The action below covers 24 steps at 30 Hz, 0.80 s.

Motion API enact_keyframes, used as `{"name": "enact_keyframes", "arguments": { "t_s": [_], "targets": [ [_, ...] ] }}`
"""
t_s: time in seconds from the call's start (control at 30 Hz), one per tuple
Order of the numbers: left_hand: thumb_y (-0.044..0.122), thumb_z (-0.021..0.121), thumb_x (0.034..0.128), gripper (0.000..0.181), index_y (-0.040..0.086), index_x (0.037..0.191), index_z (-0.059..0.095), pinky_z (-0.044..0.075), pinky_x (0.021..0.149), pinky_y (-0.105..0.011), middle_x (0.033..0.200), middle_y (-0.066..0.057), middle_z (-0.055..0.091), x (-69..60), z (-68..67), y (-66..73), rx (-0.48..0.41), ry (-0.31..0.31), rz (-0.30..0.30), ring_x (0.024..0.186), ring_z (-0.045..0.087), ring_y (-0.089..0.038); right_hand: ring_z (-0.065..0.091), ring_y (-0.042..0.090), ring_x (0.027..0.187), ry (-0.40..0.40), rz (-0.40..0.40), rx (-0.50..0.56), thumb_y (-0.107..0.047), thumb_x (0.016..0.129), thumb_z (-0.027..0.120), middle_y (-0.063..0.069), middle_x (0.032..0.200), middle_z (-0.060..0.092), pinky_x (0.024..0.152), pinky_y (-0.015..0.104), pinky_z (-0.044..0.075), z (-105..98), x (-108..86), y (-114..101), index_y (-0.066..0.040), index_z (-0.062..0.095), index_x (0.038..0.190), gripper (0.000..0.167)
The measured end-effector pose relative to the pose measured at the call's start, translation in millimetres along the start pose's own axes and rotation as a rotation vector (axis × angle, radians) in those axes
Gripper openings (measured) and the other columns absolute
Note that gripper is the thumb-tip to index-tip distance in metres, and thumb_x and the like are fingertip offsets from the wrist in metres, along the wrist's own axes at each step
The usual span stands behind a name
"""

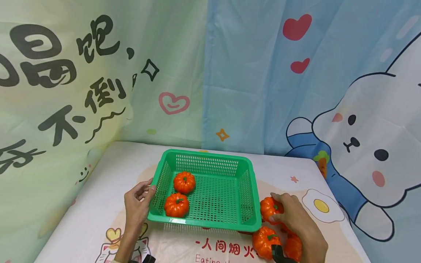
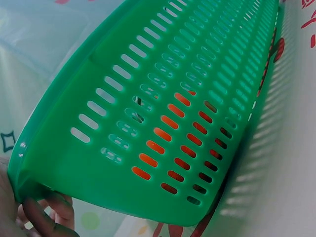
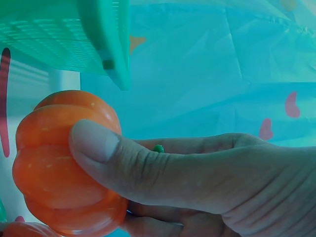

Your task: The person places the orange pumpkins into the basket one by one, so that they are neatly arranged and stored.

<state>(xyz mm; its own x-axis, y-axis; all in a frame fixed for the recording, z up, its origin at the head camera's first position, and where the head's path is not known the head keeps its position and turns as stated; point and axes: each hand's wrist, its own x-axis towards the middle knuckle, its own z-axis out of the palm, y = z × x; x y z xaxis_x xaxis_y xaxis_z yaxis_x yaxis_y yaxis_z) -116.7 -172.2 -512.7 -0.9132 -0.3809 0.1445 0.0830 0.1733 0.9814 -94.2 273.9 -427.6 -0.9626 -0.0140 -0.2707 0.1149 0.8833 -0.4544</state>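
A green plastic basket (image 1: 213,224) with slotted walls stands in the middle of the table, with two small orange pumpkins inside at its left; one pumpkin (image 1: 184,182) lies behind the other pumpkin (image 1: 176,205). My left hand (image 1: 138,201) grips the basket's left rim, fingers curled at its edge in the left wrist view. To the right of the basket, my right hand (image 1: 294,215) holds another orange pumpkin (image 3: 69,168) between thumb and fingers. Below that hand lie more pumpkins, one with a green stem (image 1: 265,241) and one partly hidden by the wrist (image 1: 292,246).
The table is covered by a printed cloth (image 1: 108,175) with a fried egg (image 1: 321,205), cat faces and red lettering. Behind it hangs a curtain (image 1: 236,73) with hearts and a white cartoon animal.
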Motion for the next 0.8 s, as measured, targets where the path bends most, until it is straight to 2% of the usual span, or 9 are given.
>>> {"name": "enact_keyframes", "arguments": {
  "t_s": [0.33, 0.8],
  "targets": [
    [0.010, 0.075, 0.1033, 0.031, -0.002, 0.132, 0.076, 0.051, 0.066, -0.017, 0.104, -0.016, 0.078, -0.3, -1.0, -0.6, 0.003, -0.006, -0.020, 0.070, 0.067, -0.010, 0.054, 0.048, 0.130, 0.008, 0.005, -0.003, -0.012, 0.089, 0.090, 0.030, 0.143, 0.061, 0.113, 0.071, 0.046, -3.0, -4.4, -3.5, 0.003, 0.053, 0.158, 0.080],
    [0.009, 0.076, 0.1019, 0.031, -0.003, 0.130, 0.077, 0.052, 0.063, -0.018, 0.099, -0.009, 0.078, 0.5, -0.2, -0.5, -0.011, -0.006, -0.008, 0.068, 0.066, -0.010, 0.054, 0.048, 0.129, 0.015, -0.026, -0.027, -0.014, 0.088, 0.091, 0.032, 0.145, 0.061, 0.114, 0.072, 0.044, -10.5, -8.1, -5.4, 0.007, 0.053, 0.156, 0.081]
  ]
}}
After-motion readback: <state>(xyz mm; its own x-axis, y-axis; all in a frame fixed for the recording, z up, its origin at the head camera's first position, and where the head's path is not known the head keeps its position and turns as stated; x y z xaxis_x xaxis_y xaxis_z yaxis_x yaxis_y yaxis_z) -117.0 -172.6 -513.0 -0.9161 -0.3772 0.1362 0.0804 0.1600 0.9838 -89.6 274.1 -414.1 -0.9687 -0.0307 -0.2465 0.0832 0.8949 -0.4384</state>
